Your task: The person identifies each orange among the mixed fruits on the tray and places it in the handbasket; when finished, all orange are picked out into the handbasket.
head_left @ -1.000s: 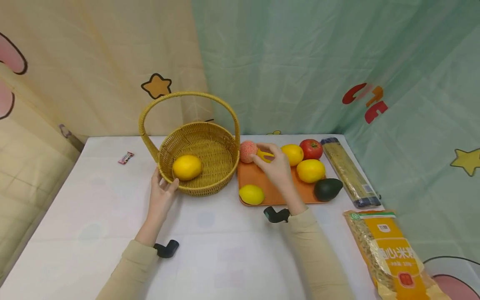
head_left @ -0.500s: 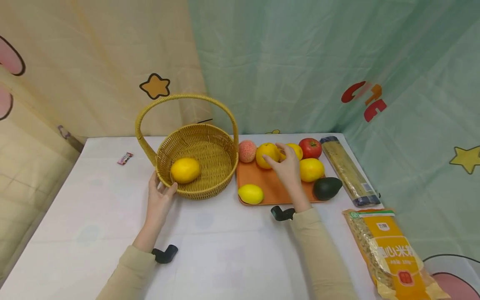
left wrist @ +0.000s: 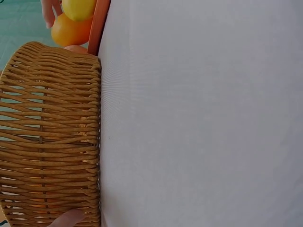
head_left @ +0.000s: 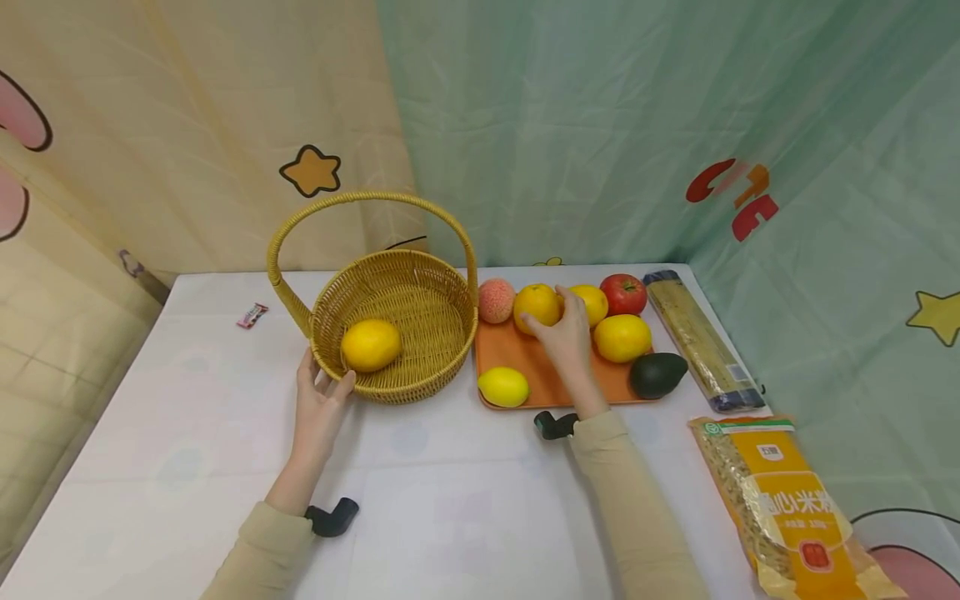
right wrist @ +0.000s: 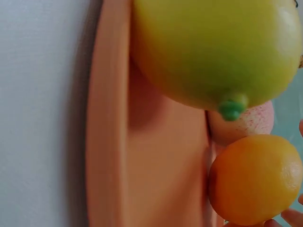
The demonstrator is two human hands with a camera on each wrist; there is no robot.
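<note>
In the head view my left hand (head_left: 318,417) holds the near left rim of a woven basket (head_left: 450,354), thumb over the edge. Inside the basket lies a yellow oval fruit (head_left: 372,345). My right hand (head_left: 566,337) reaches over an orange tray (head_left: 528,354) and grips an orange (head_left: 536,307), thumb on its near side and fingers on its right. The right wrist view shows fingertips (right wrist: 291,217) touching the orange (right wrist: 255,179). Beside it are a pink bumpy peach-like fruit (head_left: 496,300) and a yellow fruit (head_left: 591,305). A lemon (head_left: 504,387) sits in the tray's near left corner.
The tray also carries another yellow fruit (head_left: 622,337), a red tomato-like fruit (head_left: 623,294) and a dark green avocado (head_left: 657,375). To the right lie a noodle pack (head_left: 701,342) and a large yellow food bag (head_left: 795,504). A small candy (head_left: 252,315) lies far left.
My right hand moved right, off the front of the orange, then back left onto it. The basket has shifted slightly left and nearer with my left hand still on its rim.
</note>
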